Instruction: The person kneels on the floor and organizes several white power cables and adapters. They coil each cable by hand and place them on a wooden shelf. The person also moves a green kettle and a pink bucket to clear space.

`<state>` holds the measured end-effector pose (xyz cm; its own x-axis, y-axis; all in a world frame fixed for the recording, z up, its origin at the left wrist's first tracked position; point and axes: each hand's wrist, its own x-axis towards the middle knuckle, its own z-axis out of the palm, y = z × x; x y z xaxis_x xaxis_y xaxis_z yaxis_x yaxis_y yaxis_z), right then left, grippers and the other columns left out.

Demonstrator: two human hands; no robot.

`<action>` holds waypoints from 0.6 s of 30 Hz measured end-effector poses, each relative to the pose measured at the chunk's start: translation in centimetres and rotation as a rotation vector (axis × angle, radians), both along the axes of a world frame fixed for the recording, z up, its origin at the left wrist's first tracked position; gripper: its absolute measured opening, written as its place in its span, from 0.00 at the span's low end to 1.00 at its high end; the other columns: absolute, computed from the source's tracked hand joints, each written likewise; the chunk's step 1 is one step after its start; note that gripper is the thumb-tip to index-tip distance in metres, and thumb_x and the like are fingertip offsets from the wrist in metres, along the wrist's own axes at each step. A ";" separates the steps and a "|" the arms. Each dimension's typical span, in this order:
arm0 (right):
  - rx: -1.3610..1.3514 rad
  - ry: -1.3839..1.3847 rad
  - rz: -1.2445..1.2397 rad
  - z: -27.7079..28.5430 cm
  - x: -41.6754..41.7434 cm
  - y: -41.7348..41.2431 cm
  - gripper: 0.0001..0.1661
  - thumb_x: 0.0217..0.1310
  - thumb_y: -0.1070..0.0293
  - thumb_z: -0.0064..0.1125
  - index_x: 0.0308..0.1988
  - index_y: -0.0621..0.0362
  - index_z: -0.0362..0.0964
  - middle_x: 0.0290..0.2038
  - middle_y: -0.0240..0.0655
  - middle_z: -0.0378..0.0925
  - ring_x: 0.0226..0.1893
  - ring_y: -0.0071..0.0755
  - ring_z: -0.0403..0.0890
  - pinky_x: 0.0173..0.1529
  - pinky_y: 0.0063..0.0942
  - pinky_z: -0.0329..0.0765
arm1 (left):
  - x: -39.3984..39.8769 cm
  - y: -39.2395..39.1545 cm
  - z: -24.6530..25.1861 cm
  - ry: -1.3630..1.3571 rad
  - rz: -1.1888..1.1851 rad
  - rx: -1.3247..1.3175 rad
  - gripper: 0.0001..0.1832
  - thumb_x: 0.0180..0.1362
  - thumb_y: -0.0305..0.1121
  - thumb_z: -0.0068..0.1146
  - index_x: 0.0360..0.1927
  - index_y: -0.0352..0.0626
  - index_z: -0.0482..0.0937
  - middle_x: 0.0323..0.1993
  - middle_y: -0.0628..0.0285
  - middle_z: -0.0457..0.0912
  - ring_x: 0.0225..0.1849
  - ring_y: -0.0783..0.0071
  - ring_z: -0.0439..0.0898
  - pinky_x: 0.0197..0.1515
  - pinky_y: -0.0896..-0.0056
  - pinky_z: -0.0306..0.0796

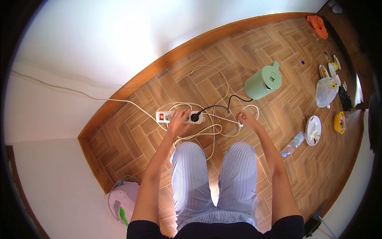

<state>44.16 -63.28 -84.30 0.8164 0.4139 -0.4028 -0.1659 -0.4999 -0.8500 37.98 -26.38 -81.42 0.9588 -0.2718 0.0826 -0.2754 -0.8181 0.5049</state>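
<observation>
On the wood-patterned floor lies a white power strip (161, 116) with a lit red switch, and a black plug (195, 117) sits in it near its right end. My left hand (180, 123) rests over the strip's middle sockets, fingers on its far edge. My right hand (245, 117) is bent around a white cable by a small white plug or adapter (240, 124); the fingers partly hide the hold. A black cord runs from the plug to a green electric kettle (262, 82). Loops of white cable (206, 134) lie around the strip.
To the right are a plastic bottle (293, 145), stacked plates (313, 131), a yellow basket (339, 122) and a clear plastic bag (326, 92). An orange bag (317, 27) lies far right. A pink appliance (123, 200) stands at lower left, near the wooden baseboard (170, 59).
</observation>
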 end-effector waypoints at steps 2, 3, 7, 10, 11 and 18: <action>-0.014 -0.093 0.090 -1.6 -2.2 0.5 0.15 0.51 0.74 0.50 0.43 0.57 0.68 0.24 0.34 0.67 0.23 0.27 0.71 0.27 0.25 0.66 | 1.0 -0.3 0.7 0.001 0.025 -0.018 0.33 0.39 0.34 0.62 0.54 0.43 0.66 0.49 0.55 0.69 0.52 0.55 0.66 0.60 0.57 0.57; -0.039 -0.248 0.120 -2.5 -3.3 0.7 0.16 0.51 0.75 0.49 0.44 0.57 0.67 0.29 0.37 0.68 0.27 0.30 0.72 0.30 0.26 0.68 | 1.6 -0.4 1.4 -0.008 0.032 -0.004 0.33 0.40 0.33 0.62 0.54 0.43 0.66 0.49 0.54 0.69 0.52 0.54 0.66 0.59 0.58 0.57; -0.276 -0.422 0.116 -4.9 -4.6 2.3 0.19 0.50 0.76 0.50 0.46 0.57 0.66 0.41 0.45 0.66 0.41 0.44 0.71 0.40 0.32 0.70 | 3.9 0.4 1.8 -0.095 0.061 0.087 0.32 0.40 0.31 0.60 0.53 0.41 0.66 0.49 0.52 0.68 0.53 0.53 0.65 0.60 0.56 0.55; -0.460 -0.590 0.027 -5.6 -4.5 2.8 0.24 0.49 0.73 0.54 0.49 0.56 0.64 0.45 0.44 0.66 0.45 0.49 0.69 0.47 0.37 0.68 | 5.8 0.7 2.1 -0.136 0.104 0.157 0.32 0.40 0.28 0.59 0.54 0.40 0.66 0.50 0.52 0.67 0.54 0.54 0.64 0.63 0.52 0.51; -0.523 -0.616 -0.004 -5.6 -4.5 2.8 0.26 0.48 0.71 0.55 0.50 0.56 0.63 0.46 0.44 0.65 0.47 0.49 0.67 0.49 0.39 0.66 | 6.6 0.8 1.7 -0.139 0.107 0.190 0.32 0.40 0.28 0.59 0.54 0.40 0.66 0.50 0.53 0.68 0.55 0.55 0.64 0.63 0.52 0.50; -0.709 -0.744 -0.132 -4.3 -4.8 2.4 0.34 0.47 0.63 0.59 0.55 0.53 0.58 0.52 0.42 0.63 0.53 0.48 0.63 0.55 0.47 0.58 | 9.2 2.2 -2.7 -0.047 0.105 0.354 0.35 0.40 0.31 0.63 0.55 0.43 0.63 0.52 0.56 0.67 0.56 0.60 0.64 0.63 0.53 0.50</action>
